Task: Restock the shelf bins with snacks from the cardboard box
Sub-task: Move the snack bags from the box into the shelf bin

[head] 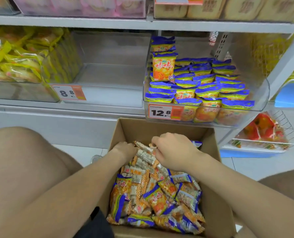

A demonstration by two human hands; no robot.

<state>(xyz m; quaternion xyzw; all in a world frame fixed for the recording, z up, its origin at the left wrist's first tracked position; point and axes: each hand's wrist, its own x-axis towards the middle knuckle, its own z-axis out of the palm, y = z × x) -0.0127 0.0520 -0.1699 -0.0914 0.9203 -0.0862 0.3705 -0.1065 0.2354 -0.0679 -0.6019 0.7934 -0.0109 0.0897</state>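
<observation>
Right, both hands were down at the far end of the cardboard box [161,128], which sat on the floor just under the shelf. The right hand [174,152] had its fingers curled over a clump of orange-check packets [145,158] and gripped them from above. The left hand [125,149] was pushed in against the same clump from the other side. Its fingers were buried in the wrappers, so I couldn't tell whether they gripped anything or just pressed. Stock was mixed: the blue-and-orange bags [157,198] lay loose among the check packets, mostly at the near end. On the shelf, the empty clear bin [112,48] beside the 8.8 price tag [68,92] looked like the target. The stocked bin [262,88] to its right was already packed with blue-topped bags [162,67]. Risks as I read them: the clump was a loose two-handed scoop of small slick wrappers, so uneven squeeze on the lift would likely shed packets back into the box or onto the floor. A blue-and-orange bag could ride along in the scoop and end up in the wrong bin. The stocked bin overhung the box's far edge, so a straight-up lift might clip its front wall and jolt it. Better to lift back and left toward the empty one.
</observation>
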